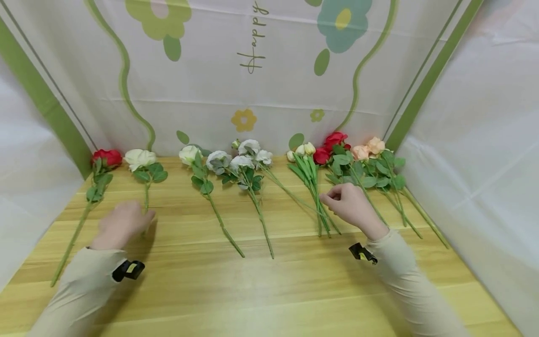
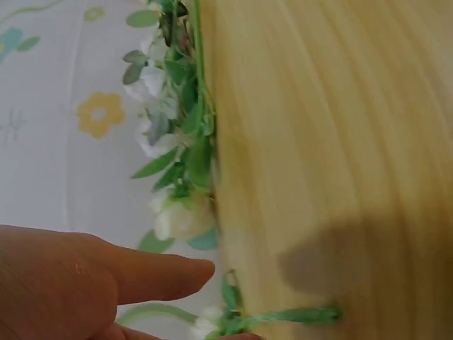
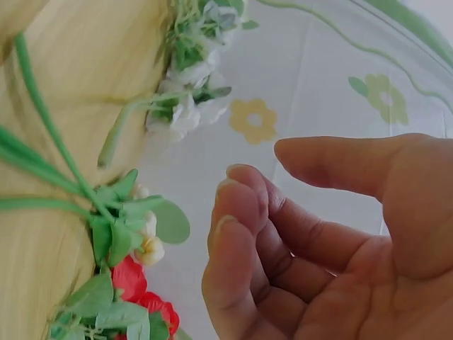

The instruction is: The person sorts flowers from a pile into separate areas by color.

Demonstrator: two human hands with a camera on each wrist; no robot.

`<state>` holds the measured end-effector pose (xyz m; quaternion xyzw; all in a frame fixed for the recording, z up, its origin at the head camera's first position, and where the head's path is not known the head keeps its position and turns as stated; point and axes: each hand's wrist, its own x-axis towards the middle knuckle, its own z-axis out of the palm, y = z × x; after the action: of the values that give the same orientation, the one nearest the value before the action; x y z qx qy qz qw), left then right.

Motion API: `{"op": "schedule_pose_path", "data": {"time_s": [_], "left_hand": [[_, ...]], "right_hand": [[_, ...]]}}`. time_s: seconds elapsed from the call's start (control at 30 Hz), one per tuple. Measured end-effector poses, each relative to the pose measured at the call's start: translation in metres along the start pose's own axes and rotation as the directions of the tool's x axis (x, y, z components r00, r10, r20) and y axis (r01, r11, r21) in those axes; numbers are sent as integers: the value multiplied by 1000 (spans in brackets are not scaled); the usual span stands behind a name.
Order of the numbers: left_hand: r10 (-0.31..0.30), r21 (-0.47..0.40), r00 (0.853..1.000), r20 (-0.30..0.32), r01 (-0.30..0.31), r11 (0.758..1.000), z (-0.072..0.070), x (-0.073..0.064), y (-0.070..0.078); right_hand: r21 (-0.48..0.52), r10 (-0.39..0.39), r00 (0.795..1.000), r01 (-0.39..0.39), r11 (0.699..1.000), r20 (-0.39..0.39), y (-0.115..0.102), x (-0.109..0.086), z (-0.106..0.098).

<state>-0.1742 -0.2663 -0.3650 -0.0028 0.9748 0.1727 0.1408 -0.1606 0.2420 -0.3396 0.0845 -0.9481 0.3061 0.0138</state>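
My left hand (image 1: 123, 222) is over the table beside the stem of a white rose (image 1: 140, 159), blurred in the head view. In the left wrist view its thumb (image 2: 166, 275) is stretched out, apart from the green stem (image 2: 297, 314); the other fingers are mostly hidden. Near the stems of a bunch of white tulips (image 1: 311, 171) hovers my right hand (image 1: 351, 206). Its fingers (image 3: 237, 262) are loosely bent, and a gap with nothing in it separates them from the thumb in the right wrist view.
A red rose (image 1: 107, 158) lies at the far left. Another white rose (image 1: 190, 154) and several greyish-white flowers (image 1: 242, 161) lie mid-table. Red flowers (image 1: 334, 140) and peach flowers (image 1: 375, 146) lie at the right. A printed cloth (image 1: 202, 84) hangs behind the wooden table (image 1: 236, 295).
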Motion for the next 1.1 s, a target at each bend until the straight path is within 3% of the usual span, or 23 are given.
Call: {"op": "schedule_pose_path", "data": {"time_s": [0.17, 0.43, 0.73, 0.9, 1.1], "left_hand": [[-46, 4, 999, 13, 46, 999, 7, 8, -9], [-35, -8, 999, -30, 35, 999, 12, 13, -12], [-35, -29, 999, 41, 36, 999, 8, 15, -13], [27, -87, 995, 100, -18, 996, 7, 18, -19], [114, -212, 983, 143, -82, 974, 3, 23, -21]], "right_hand": [[2, -14, 1000, 14, 1000, 1, -3, 1, 6], [-3, 29, 999, -29, 1000, 19, -1, 2, 7], [2, 28, 999, -29, 1000, 20, 0, 5, 9], [-3, -1, 1000, 1, 1000, 9, 1, 5, 15], [-4, -10, 1000, 10, 1000, 6, -1, 3, 18]]}}
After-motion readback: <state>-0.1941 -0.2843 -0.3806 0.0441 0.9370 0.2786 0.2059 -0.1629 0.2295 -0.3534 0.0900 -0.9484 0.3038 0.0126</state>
